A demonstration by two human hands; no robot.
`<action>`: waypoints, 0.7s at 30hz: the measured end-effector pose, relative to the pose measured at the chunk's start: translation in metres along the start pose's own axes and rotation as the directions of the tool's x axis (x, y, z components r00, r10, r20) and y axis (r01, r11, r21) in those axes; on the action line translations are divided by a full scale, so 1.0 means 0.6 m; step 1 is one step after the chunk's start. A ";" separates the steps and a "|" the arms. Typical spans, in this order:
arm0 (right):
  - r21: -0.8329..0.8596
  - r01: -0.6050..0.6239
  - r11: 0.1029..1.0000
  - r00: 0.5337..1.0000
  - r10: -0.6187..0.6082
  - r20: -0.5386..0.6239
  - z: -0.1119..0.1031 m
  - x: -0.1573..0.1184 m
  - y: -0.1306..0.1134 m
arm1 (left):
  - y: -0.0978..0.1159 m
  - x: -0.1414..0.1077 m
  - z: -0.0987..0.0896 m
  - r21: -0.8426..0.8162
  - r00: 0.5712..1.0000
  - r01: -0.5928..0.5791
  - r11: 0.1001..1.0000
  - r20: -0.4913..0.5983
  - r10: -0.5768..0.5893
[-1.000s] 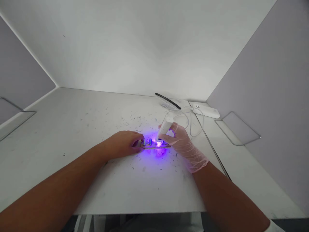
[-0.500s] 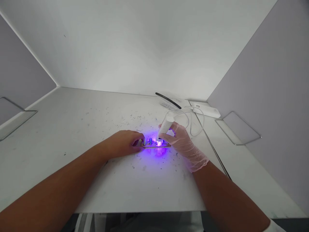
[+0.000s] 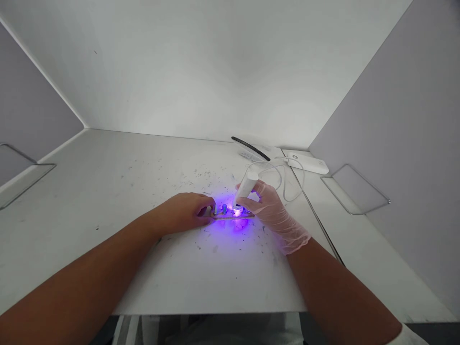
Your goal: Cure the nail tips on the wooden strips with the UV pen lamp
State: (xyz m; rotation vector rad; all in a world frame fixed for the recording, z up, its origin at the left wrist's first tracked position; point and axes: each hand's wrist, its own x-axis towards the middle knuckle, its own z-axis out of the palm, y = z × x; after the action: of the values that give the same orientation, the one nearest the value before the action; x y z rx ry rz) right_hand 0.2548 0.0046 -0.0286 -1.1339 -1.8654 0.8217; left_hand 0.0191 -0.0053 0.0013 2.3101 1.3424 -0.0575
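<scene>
My bare left hand [image 3: 190, 212] is closed on the left end of a thin board [image 3: 230, 218] that sits low over the white table. Small upright blue cylinders [image 3: 224, 209] stand on the board. In a clear pinkish glove, my right hand [image 3: 268, 207] is wrapped round a white handheld UV lamp [image 3: 247, 187]. The lamp tilts, its lower end just above the board's right part, and throws bright violet light on it. Glare and my fingers hide what lies directly under the lamp.
A white cable [image 3: 283, 179] loops from the lamp toward a white box [image 3: 308, 163] at the back right. Near the back wall lies a clear visor-like piece with a black strip [image 3: 250, 148]. Wire frames [image 3: 354, 189] stand at both sides. Dark specks dot the table [image 3: 201, 278].
Almost nothing differs. Both hands, the board and the lit lamp keep their places, with only a very slight shift of the view.
</scene>
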 end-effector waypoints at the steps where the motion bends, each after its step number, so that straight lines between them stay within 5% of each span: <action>1: 0.007 0.000 1.000 1.000 0.000 0.001 0.000 0.000 0.000 | -0.001 0.000 0.001 0.001 1.000 0.003 1.000 -0.002 -0.003; 21: 0.015 0.024 1.000 1.000 -0.024 -0.013 0.003 0.001 0.007 | -0.003 0.000 0.001 0.016 1.000 0.008 1.000 -0.005 -0.008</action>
State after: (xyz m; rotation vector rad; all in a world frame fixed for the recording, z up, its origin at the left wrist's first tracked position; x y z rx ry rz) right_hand 0.2549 0.0064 -0.0325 -1.1035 -1.8554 0.8119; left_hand 0.0177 -0.0050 0.0005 2.3192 1.3586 -0.0657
